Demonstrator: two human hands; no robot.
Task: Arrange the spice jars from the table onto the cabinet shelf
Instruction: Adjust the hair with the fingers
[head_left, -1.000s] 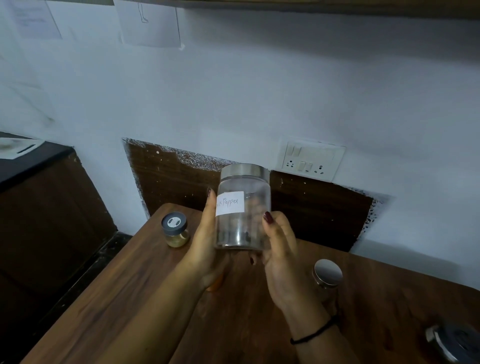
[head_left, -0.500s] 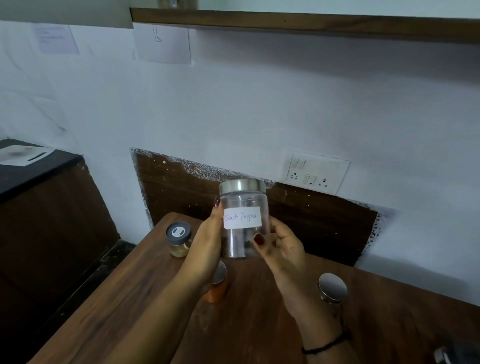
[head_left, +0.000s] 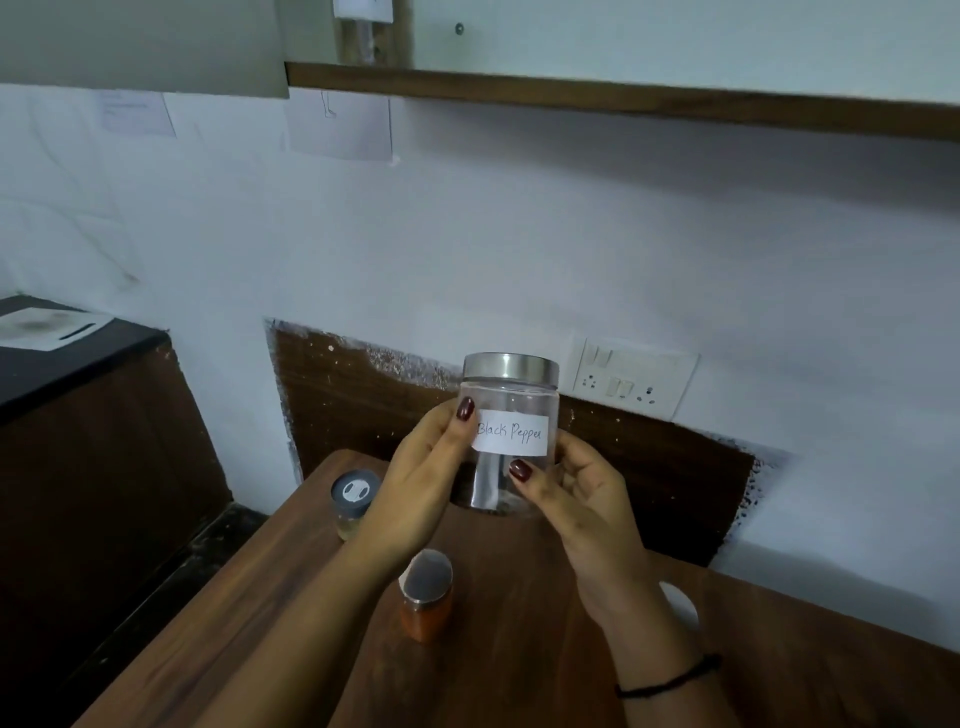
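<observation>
Glass pepper jar (head_left: 506, 436) sits pinched upright between left hand (head_left: 421, 488) and right hand (head_left: 576, 499), thumbs pressing its front. Carrying is the step in hand; next likely calls for a lift to the shelf (head_left: 623, 98).

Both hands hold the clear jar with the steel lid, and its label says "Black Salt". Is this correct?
Not quite. In the head view the label reads "Black Pepper", not "Black Salt". The rest holds: the left hand and right hand hold the clear jar with the steel lid.
</observation>
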